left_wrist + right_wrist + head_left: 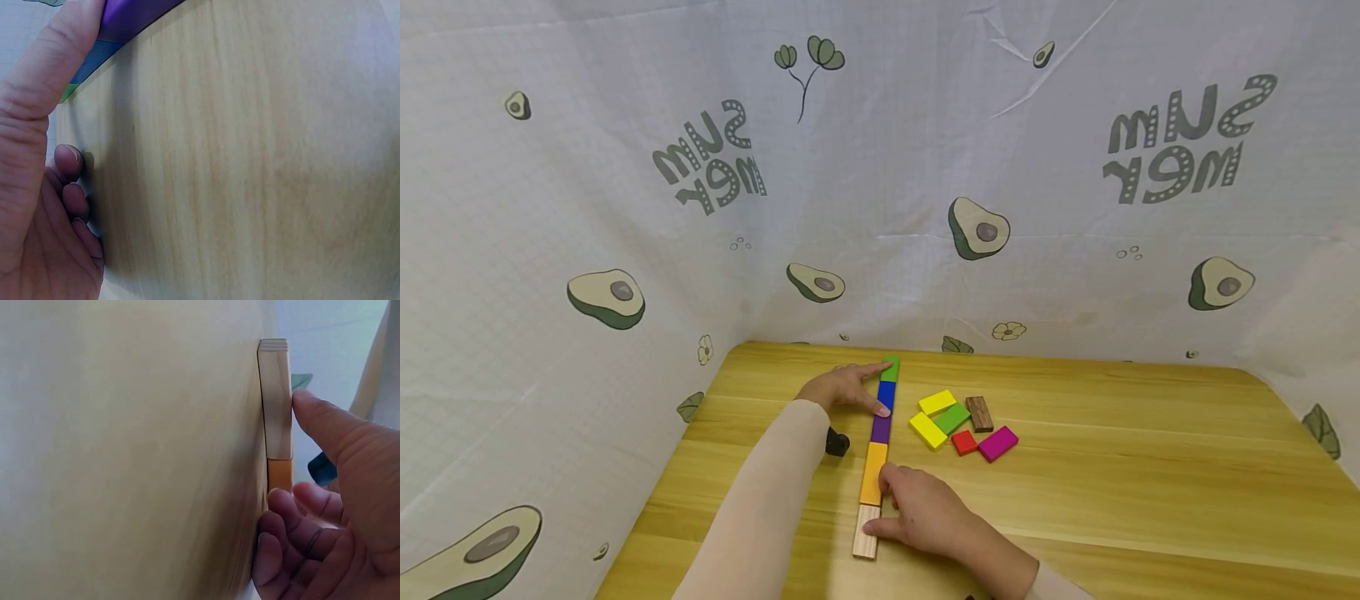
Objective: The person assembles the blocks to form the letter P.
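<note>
A straight row of blocks runs away from me: a plain wood block, an orange block, a purple block, a blue block and a green block at the far end. My left hand reaches over from the left, index finger extended onto the green block, thumb where blue and purple meet. My right hand lies along the near end. Its thumb touches the top of the plain wood block, the index fingertip is at the orange block's right side, and the other fingers are loosely bent beside it.
Right of the row lie two yellow blocks, a second green block, a dark brown block, a small red block and a magenta block. A patterned white curtain encloses the wooden table.
</note>
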